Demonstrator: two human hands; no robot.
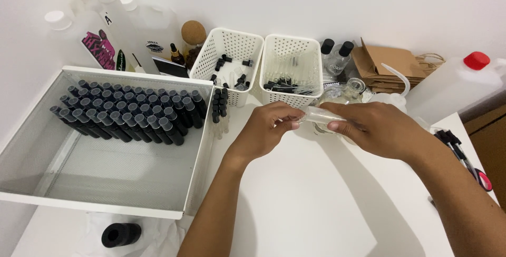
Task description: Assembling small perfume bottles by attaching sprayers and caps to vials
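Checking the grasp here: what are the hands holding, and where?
A small clear plastic vial: right hand around its body, left hand pinching its end.

White mesh tray of dark-capped vials, two perforated baskets, red-capped jug.

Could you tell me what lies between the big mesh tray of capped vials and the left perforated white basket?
In the head view, a small cluster of loose black-capped vials stands on the white table, between the mesh tray and the left basket.
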